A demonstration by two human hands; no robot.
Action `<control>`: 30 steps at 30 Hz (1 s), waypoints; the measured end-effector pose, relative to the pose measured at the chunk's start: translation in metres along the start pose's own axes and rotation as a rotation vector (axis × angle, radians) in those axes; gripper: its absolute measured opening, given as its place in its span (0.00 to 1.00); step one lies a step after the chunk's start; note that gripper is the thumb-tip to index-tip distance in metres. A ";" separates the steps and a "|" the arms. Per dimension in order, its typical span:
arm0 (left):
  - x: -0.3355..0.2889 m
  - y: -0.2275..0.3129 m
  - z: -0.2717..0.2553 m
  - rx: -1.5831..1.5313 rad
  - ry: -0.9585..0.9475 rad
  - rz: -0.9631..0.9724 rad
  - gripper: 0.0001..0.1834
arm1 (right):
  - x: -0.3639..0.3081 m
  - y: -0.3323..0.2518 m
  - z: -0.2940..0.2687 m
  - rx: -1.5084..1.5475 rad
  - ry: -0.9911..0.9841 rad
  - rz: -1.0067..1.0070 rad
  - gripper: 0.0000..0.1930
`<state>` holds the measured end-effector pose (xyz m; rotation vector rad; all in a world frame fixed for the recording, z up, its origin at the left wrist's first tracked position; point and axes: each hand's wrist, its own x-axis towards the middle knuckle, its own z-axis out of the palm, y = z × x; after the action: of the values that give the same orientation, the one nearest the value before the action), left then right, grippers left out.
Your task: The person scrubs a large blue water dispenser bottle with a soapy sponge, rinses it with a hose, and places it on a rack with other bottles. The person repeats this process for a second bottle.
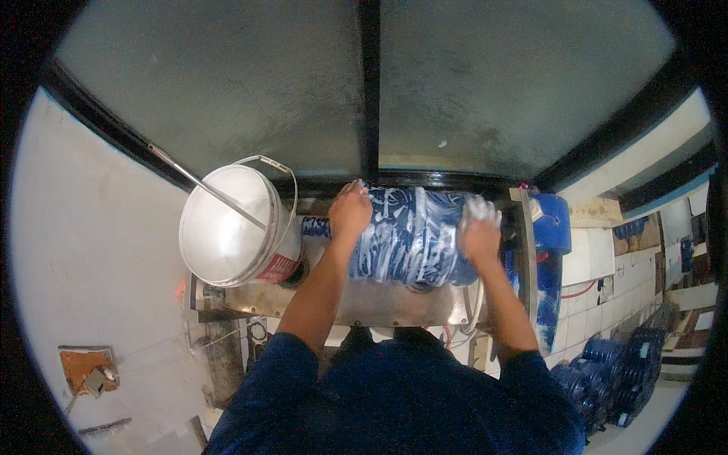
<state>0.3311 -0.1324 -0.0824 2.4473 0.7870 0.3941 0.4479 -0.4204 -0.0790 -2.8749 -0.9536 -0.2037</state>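
Observation:
A large blue water jug (406, 236) lies on its side on a metal bench, streaked with white foam. Its narrow neck points left. Near the neck end my left hand (351, 211) grips the jug's shoulder, its fingers curled over the far side with some suds on them. Against the base end rests my right hand (481, 233), smeared by motion. White foam covers its fingers, and I cannot make out whether a cloth or sponge is in them.
A white bucket (227, 227) with a metal rod (205, 186) leaning in it stands left of the jug. Dark-framed glass panes (523, 83) rise behind the bench. A blue container (551, 224) is at the right. Several blue jugs (607, 371) sit on the floor at lower right.

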 end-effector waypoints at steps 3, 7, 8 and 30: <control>0.001 0.007 -0.001 -0.039 -0.010 -0.009 0.20 | 0.076 0.020 0.009 0.041 -0.400 0.073 0.25; 0.004 0.016 0.003 -0.024 -0.002 -0.033 0.18 | 0.122 -0.023 0.056 0.153 -0.625 0.035 0.32; 0.005 0.010 -0.003 -0.014 -0.008 -0.073 0.18 | 0.120 -0.063 0.028 0.214 -0.566 0.128 0.30; 0.024 0.001 -0.009 -0.041 -0.206 -0.285 0.31 | 0.040 -0.192 0.008 0.288 -0.100 -0.121 0.24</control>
<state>0.3466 -0.1150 -0.0724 2.2490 1.0063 0.0495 0.3654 -0.2427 -0.0694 -2.5879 -1.0772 0.0649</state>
